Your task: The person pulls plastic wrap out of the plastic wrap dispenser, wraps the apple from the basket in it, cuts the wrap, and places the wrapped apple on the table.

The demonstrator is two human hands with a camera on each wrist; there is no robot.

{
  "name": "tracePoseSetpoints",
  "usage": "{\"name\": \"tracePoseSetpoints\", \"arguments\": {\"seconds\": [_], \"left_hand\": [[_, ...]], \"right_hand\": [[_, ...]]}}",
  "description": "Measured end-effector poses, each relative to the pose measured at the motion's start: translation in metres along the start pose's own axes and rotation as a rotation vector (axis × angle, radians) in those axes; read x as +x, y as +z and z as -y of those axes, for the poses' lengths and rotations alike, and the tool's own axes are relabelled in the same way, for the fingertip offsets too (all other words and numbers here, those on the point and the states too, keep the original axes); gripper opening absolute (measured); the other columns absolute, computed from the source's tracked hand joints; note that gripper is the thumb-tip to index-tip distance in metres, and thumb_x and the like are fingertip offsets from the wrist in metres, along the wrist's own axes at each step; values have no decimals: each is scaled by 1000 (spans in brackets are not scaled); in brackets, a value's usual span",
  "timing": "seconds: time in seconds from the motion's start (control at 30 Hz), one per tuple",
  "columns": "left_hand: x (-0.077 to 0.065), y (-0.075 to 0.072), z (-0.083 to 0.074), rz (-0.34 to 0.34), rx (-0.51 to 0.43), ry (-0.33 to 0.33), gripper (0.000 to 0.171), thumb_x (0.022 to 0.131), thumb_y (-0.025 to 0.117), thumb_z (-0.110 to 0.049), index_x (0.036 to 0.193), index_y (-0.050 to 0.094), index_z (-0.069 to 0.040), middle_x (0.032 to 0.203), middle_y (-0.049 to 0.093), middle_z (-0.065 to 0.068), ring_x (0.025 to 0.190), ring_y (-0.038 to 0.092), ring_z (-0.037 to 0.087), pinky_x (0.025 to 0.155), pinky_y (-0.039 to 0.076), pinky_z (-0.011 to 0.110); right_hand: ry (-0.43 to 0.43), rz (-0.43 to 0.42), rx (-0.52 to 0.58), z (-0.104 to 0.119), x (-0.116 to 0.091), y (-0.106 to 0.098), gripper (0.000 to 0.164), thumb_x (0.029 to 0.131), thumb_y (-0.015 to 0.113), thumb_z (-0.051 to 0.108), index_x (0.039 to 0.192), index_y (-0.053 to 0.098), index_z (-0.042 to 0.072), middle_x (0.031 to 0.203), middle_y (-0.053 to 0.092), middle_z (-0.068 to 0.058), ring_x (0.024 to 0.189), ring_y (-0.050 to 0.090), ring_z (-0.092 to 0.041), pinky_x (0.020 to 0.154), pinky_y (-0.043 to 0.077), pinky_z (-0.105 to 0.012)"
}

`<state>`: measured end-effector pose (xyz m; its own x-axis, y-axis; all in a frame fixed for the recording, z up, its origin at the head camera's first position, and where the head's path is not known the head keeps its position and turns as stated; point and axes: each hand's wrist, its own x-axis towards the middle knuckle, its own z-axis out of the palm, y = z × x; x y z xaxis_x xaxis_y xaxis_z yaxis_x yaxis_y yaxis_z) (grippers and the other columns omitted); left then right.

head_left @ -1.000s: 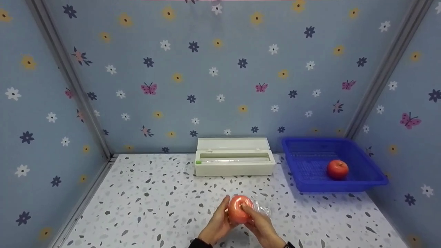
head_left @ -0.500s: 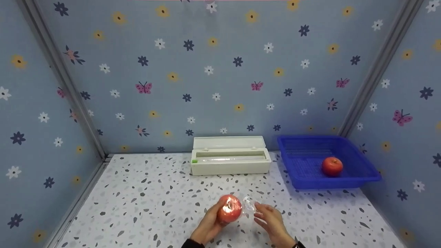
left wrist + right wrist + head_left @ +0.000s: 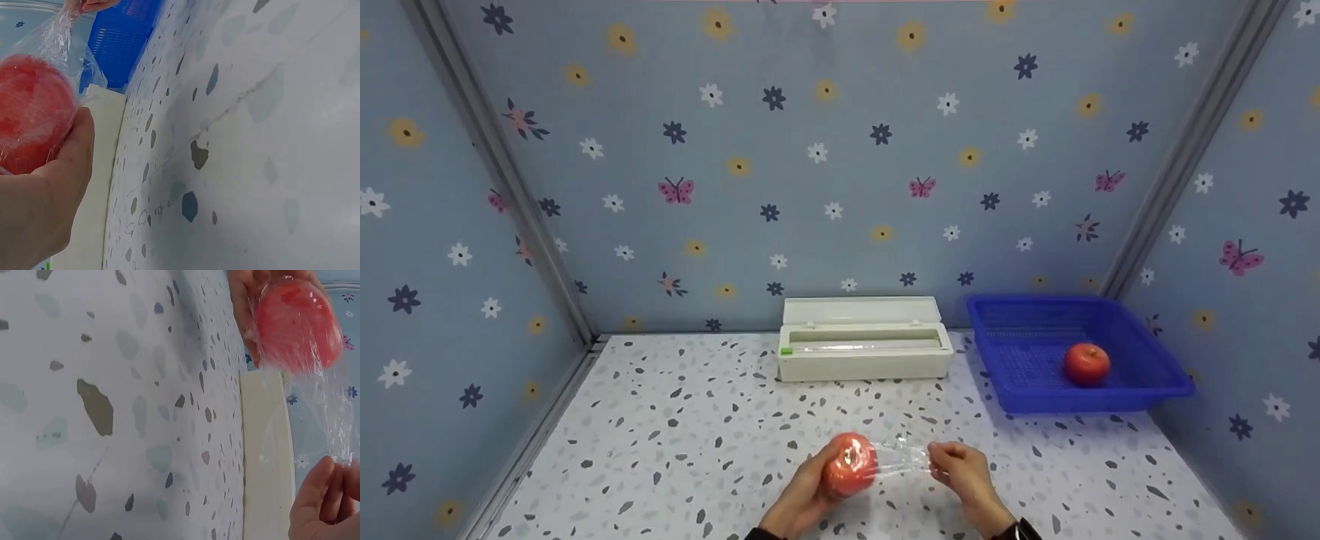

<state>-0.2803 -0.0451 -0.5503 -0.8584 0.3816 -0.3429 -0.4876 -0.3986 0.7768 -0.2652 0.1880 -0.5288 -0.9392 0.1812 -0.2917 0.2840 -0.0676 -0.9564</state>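
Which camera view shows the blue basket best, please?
The head view shows the blue basket best: its whole rim is visible, with a red apple inside. The left wrist view shows only part of it, cut off by the top edge and partly behind the clear plastic. The right wrist view does not show it.

both apples [image 3: 850,466] are red, the basket [image 3: 1099,403] blue, tabletop [image 3: 697,435] speckled white, wall [image 3: 802,187] flowered blue.

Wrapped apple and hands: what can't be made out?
Head view: most fingers of the left hand, hidden behind the wrapped apple.
Left wrist view: most of the right hand, cut off by the top edge.
Right wrist view: the pinched end of the plastic film, hidden by that hand's fingers.
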Motion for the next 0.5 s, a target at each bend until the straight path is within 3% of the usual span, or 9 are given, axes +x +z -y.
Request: {"name": "tracePoseSetpoints", "arguments": {"seconds": [0.1,0.33,0.5], "left_hand": [[-3,-2,0,-31,18,-3,71,81,61,-43,136,36,-6,120,55,13,100,58,21,88,48,35],[-4,2,-3,-66,32,33,77,79,63,-43,136,33,0,126,48,16,105,54,21,93,46,35],[-5,1,-6,-73,39,28,79,80,61,-46,138,30,-2,125,50,17,101,57,22,89,48,34]], "right_hand": [[-22,-16,-35,2,3,-3,20,84,63,12,91,62,-6,70,55,0,64,53,-9,62,50,-22],[-45,-46,-32,9,10,-8,17,84,60,7,93,62,-8,69,54,0,60,51,-9,58,47,-21],[-55,82,70,3,12,-13,33,91,53,20,108,57,-8,78,59,0,71,57,-9,70,51,-24]]}}
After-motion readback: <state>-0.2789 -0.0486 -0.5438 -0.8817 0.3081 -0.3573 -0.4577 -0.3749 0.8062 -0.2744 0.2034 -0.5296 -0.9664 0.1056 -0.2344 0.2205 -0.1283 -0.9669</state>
